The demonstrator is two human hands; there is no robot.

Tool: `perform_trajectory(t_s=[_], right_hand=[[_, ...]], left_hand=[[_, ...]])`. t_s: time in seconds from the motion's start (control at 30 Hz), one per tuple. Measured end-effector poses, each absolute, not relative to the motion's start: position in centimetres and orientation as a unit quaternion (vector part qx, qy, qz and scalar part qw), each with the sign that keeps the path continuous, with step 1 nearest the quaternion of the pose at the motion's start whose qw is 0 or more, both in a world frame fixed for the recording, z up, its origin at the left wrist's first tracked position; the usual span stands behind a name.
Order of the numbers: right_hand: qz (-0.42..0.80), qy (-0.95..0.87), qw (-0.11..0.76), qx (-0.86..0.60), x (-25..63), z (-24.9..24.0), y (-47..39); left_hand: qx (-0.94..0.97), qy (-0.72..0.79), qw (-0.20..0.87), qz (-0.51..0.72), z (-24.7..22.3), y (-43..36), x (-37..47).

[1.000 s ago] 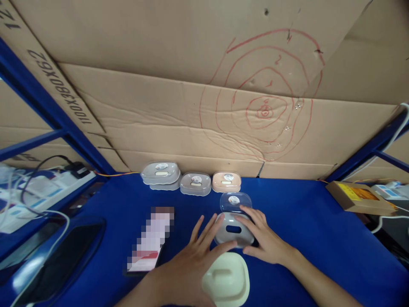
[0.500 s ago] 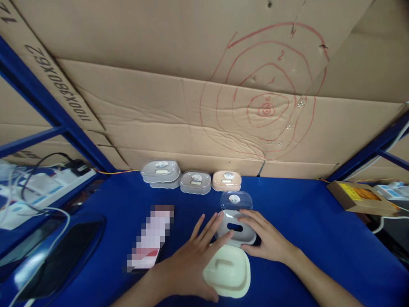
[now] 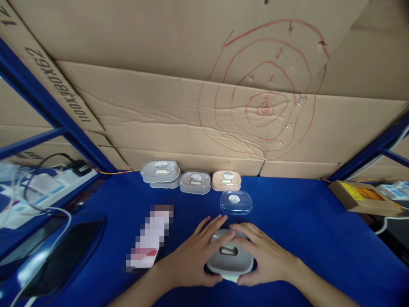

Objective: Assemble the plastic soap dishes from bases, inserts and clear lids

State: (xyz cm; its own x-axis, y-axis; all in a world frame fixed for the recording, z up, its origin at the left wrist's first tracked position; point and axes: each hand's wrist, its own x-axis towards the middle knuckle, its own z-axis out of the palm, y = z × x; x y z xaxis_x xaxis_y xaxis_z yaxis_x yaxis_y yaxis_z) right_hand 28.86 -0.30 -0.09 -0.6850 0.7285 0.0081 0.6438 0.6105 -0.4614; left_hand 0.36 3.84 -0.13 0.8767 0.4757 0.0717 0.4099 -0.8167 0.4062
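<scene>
A grey soap dish tray with an oval slot lies over the pale green soap dish base, which shows only at the near edge and through the slot. My left hand grips the tray's left side, thumb at the near edge and fingers over the far side. On the right, my right hand grips it the same way, its fingertips close to the left hand's. Just beyond both hands, a clear lid with a round sticker rests on the blue table.
Along the back stand lidded soap dishes: a grey pair, a darker grey one and a peach one. A blurred-out phone lies left. Power strips with cables are far left; a cardboard box sits right.
The grey tray has moved toward me, from beyond the pale green base to on top of it. My right hand came with it, and my left hand has closed onto its left side.
</scene>
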Motion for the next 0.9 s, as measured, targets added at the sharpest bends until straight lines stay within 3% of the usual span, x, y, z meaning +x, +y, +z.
perform_trajectory(t_s=[0.23, 0.53, 0.9], right_hand=[[0.212, -0.891, 0.09, -0.392, 29.5, -0.5, 0.0], [0.111, -0.906, 0.136, -0.385, 28.5, -0.6, -0.4], [0.147, -0.889, 0.157, -0.403, 28.7, -1.6, 0.1]], left_hand=[[0.931, 0.267, 0.24, 0.072, -0.4, 4.2, 0.3], [0.918, 0.307, 0.243, 0.072, 0.3, 4.1, 0.7], [0.899, 0.363, 0.222, 0.107, -0.2, 4.7, 0.6]])
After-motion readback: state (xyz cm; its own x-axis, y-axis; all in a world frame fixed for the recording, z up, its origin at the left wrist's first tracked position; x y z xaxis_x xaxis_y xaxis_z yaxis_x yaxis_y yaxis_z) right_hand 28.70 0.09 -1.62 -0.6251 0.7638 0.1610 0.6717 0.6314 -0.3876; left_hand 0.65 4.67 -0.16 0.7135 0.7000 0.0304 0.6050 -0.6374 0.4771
